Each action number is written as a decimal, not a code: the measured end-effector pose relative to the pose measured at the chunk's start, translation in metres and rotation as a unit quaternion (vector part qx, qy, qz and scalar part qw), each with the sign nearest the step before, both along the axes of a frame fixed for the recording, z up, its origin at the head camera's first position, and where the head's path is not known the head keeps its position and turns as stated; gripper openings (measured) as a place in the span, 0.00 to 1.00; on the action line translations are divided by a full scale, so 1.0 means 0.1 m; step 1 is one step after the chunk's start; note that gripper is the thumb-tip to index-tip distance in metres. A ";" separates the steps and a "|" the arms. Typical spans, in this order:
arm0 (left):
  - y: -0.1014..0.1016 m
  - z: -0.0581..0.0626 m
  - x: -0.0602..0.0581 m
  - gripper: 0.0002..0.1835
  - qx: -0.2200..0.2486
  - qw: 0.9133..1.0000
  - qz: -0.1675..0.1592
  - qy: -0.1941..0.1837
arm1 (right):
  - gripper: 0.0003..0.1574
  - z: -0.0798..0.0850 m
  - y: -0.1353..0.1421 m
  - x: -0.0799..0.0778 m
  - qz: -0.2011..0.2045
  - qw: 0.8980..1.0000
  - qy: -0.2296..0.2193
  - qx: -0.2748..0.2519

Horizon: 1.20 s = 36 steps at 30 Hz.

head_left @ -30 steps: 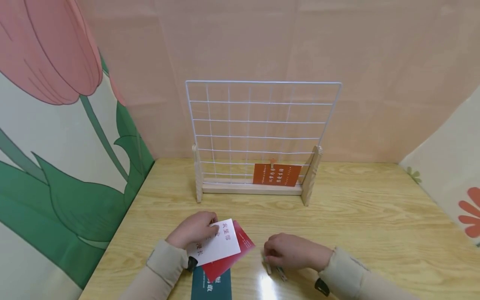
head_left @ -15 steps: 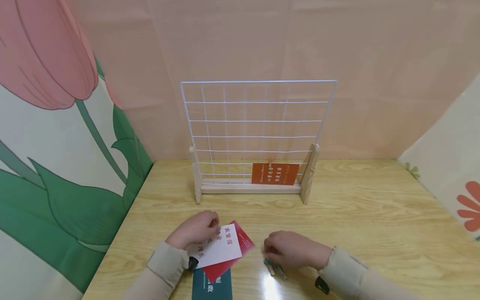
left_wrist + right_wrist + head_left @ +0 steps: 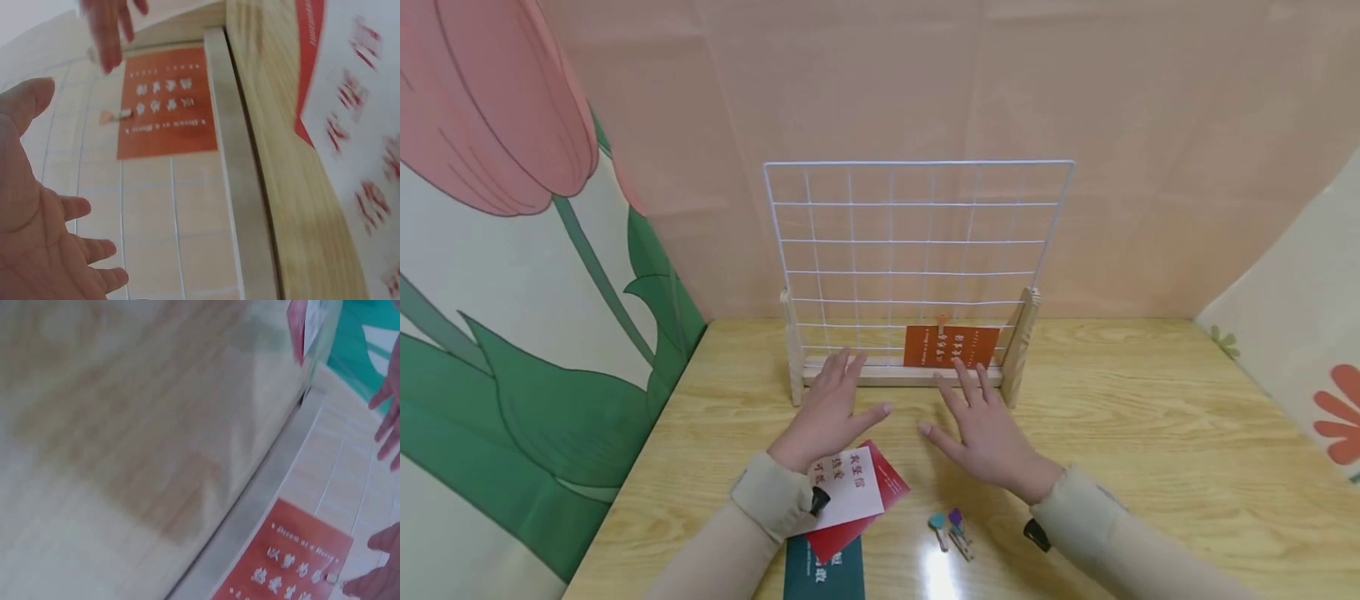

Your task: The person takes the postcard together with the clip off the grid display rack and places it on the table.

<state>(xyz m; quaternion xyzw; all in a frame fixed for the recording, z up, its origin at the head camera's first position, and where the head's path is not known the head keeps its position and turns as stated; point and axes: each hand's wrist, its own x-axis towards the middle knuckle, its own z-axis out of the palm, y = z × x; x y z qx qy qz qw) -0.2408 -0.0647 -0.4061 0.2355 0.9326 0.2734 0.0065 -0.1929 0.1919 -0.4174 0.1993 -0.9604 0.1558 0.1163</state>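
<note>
Both hands are held out over the table with spread fingers and nothing in them. My left hand (image 3: 827, 417) is above the white card (image 3: 859, 498), which lies over a red card (image 3: 892, 490) and a dark green card (image 3: 823, 575); the wrist hides part of the stack. My right hand (image 3: 988, 437) is raised beyond a few small wooden clothespins (image 3: 958, 543) with teal and purple tops. In front of the hands stands a white wire grid rack (image 3: 891, 242). An orange-red card (image 3: 165, 103) hangs low on it, pinned by a wooden clothespin (image 3: 115, 115).
Wooden feet (image 3: 1018, 358) and a crossbar hold the grid upright on the wood-grain table (image 3: 1150, 433). A pinkish backdrop (image 3: 880, 83) stands behind it. Flower-printed panels (image 3: 587, 333) flank the table left and right.
My left hand has left the card stack and my right hand the clothespins. Both have moved forward and spread their fingers, and the clothespins now show in full.
</note>
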 end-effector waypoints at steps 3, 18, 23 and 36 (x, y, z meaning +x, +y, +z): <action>0.10 0.04 -0.03 0.52 -0.010 1.000 -0.006 0.002 | 0.50 0.03 0.05 -0.09 -0.031 1.000 0.000 0.006; 0.48 0.10 -0.26 0.51 -0.065 0.997 -0.027 0.010 | 0.47 0.22 0.21 -0.47 -0.067 0.998 -0.016 -0.001; 0.55 0.07 -0.29 0.50 -0.069 0.997 -0.029 0.001 | 0.46 0.30 0.17 -0.57 -0.057 0.998 0.001 0.002; 0.75 0.03 -0.35 0.50 -0.089 0.995 -0.037 -0.013 | 0.40 0.38 0.18 -0.75 -0.051 0.998 0.021 0.007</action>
